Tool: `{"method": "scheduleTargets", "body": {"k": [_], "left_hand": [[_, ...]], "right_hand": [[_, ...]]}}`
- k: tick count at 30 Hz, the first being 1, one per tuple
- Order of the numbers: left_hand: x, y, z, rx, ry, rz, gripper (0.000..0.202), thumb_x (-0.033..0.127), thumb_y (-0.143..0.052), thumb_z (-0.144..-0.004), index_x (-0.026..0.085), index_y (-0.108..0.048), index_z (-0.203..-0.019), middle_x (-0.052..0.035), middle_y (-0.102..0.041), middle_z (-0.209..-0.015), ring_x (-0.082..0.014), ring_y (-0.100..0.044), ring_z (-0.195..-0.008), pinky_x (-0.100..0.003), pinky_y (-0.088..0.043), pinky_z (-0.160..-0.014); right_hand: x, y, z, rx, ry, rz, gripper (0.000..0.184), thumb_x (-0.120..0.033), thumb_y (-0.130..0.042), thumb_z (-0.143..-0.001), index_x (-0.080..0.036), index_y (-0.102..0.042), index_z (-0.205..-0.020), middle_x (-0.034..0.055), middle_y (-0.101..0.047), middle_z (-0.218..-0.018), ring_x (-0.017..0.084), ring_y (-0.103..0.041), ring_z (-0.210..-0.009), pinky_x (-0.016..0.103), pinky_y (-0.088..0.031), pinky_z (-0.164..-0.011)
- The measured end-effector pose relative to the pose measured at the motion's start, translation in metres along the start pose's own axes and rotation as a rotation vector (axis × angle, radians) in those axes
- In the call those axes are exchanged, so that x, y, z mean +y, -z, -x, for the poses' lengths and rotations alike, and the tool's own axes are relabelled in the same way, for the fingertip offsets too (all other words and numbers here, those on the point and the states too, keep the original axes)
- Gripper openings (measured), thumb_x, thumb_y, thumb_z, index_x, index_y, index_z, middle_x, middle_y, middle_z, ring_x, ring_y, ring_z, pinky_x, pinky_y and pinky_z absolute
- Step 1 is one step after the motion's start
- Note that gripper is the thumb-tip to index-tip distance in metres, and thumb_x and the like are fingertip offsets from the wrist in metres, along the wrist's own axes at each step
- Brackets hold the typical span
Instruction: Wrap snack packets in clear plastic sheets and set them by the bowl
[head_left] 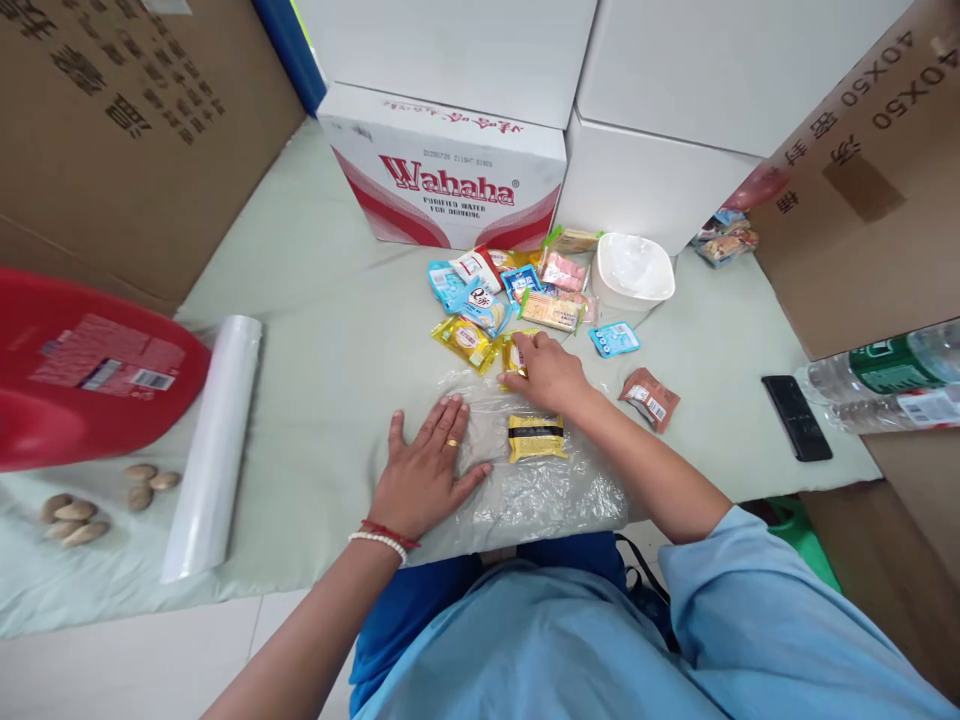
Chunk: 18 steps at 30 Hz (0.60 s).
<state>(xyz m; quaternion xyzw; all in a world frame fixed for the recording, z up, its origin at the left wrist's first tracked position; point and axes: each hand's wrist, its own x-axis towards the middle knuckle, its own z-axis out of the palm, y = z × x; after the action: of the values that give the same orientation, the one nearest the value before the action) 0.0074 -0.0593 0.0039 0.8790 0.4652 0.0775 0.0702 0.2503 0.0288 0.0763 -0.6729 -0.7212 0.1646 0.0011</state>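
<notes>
My left hand [424,470] lies flat with fingers spread on the left edge of a clear plastic sheet [555,495] spread on the green cloth. A yellow snack packet with a black band [535,437] rests on the sheet. My right hand [547,370] reaches to the sheet's far edge, its fingers closed over a small yellow packet [512,357]. Just beyond lies a pile of several snack packets [510,290].
A white bowl [634,270] stands right of the pile. A blue packet [614,339], a brown packet [649,398], a black phone [796,417] and bottles [892,380] lie to the right. A wrap roll [217,440], nuts [97,505] and a red container [82,370] sit left. Boxes [450,180] stand behind.
</notes>
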Motion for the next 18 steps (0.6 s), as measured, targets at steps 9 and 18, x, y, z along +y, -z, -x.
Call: {"method": "scheduleTargets", "body": {"k": [9,18], "left_hand": [[0.0,0.001,-0.001,0.005,0.003,0.004,0.082,0.063,-0.035,-0.107,0.014,-0.022,-0.172,-0.0204,-0.032,-0.174,-0.0366,-0.037,-0.16,-0.073,0.002,-0.132],[-0.003,-0.001,-0.001,0.082,-0.047,0.007,0.083,0.064,-0.027,-0.109,0.014,-0.011,-0.173,-0.0214,-0.034,-0.173,-0.0368,-0.043,-0.156,-0.073,0.003,-0.131]], "right_hand": [[0.041,0.033,-0.038,0.233,0.1,-0.414,0.065,-0.035,-0.07,-0.091,-0.02,-0.055,-0.153,0.0146,-0.065,-0.145,0.029,-0.066,-0.124,0.041,-0.053,-0.107],[0.18,0.075,0.0,0.919,-0.252,-0.623,0.041,-0.054,-0.041,-0.103,-0.024,-0.067,-0.109,0.0056,-0.067,-0.085,0.023,-0.064,-0.077,0.036,-0.055,-0.073]]}}
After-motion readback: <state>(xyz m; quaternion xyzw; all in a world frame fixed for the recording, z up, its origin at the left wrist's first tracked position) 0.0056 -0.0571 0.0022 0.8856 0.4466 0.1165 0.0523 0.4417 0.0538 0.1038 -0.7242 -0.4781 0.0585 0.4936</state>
